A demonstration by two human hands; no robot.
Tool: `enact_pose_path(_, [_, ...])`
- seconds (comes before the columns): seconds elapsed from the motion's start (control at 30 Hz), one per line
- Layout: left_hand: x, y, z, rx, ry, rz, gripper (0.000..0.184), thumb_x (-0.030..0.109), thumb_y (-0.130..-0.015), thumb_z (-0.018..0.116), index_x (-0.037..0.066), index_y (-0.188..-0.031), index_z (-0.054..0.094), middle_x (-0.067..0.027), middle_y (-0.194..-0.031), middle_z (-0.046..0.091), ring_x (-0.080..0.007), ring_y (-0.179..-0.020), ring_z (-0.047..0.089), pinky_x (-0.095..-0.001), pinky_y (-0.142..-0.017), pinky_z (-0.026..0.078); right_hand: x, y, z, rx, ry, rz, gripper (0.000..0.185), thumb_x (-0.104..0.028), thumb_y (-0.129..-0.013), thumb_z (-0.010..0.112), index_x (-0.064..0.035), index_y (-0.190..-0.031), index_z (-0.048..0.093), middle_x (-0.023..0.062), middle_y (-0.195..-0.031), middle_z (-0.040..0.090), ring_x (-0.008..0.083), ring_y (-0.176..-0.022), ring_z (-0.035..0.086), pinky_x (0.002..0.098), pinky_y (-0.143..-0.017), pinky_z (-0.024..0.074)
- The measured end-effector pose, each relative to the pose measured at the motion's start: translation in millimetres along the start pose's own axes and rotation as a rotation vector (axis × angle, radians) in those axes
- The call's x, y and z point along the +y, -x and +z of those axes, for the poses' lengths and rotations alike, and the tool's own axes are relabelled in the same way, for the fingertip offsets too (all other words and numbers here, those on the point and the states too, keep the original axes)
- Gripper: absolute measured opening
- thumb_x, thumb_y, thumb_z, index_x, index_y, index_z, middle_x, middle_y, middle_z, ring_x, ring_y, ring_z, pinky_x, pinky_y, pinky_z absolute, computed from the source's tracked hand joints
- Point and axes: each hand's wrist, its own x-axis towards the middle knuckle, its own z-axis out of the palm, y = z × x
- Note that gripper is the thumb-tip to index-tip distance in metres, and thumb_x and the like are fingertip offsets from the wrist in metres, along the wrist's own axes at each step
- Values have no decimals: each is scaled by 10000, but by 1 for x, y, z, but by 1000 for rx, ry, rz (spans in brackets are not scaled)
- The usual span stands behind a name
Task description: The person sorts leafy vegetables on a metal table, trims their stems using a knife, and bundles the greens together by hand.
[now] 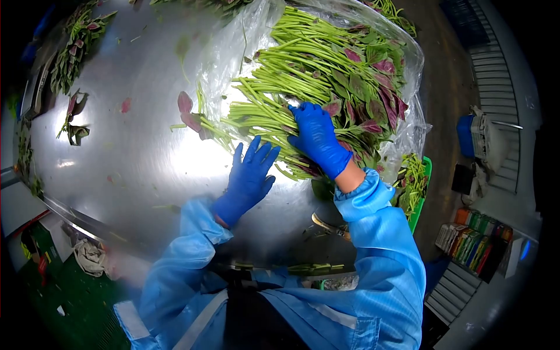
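A large pile of amaranth greens (303,70), with long green stems and purple-red and green leaves, lies on a clear plastic sheet (221,64). The stems point left and the leaves right. My right hand (319,137), in a blue glove, reaches over the near side of the pile, its fingers curled onto the stems; the fingertips are partly hidden. Beside the cut stem ends is my left hand (248,181), also gloved in blue, its fingers spread and holding nothing. A loose red-leaved sprig (189,114) sits left of the pile.
The metal table (116,169) carries more greens (73,52) at far left and a wilted sprig (74,125). A small curved knife (329,224) lies near my right sleeve. A green crate (421,198) with greens stands at the table's right edge.
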Motion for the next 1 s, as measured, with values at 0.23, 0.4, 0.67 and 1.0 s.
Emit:
enact_pose_path(0.23, [-4, 23, -4, -30, -23, 1, 626, 198, -766, 658, 148, -1353, 447, -87, -1349, 470, -296, -1334, 337, -529, -1086, 197, 33, -6, -5, -33, -252, 47, 370, -232, -690, 736, -81, -1003, 607, 185, -886, 637, 382, -826, 612, 447, -715, 488])
enact_pose_path(0.4, [5, 14, -8, 102, 109, 22, 586, 150, -760, 644, 92, -1317, 471, -109, -1340, 477, -323, -1314, 364, -501, -1081, 232, 70, -7, -20, 88, -580, 144, 460, -236, -738, 716, -54, -1146, 609, 197, -985, 663, 347, -900, 652, 379, -770, 513])
enact_pose_path(0.67, [24, -45, -14, 193, 262, 133, 678, 145, -740, 679, 17, -1351, 414, -193, -1357, 436, -382, -1255, 415, -458, -1022, 345, 47, 1, -24, 11, -417, 189, 505, -305, -750, 704, -98, -1193, 579, 194, -978, 656, 382, -889, 630, 421, -744, 511])
enact_pose_path(1.0, [10, -45, 0, -209, -32, 53, 401, 441, -813, 615, 97, -1019, 630, -99, -820, 619, -294, -776, 596, -415, -648, 458, 34, -2, -27, 101, -194, -16, 417, -187, -670, 764, -79, -1040, 605, 165, -846, 602, 374, -806, 586, 460, -692, 470])
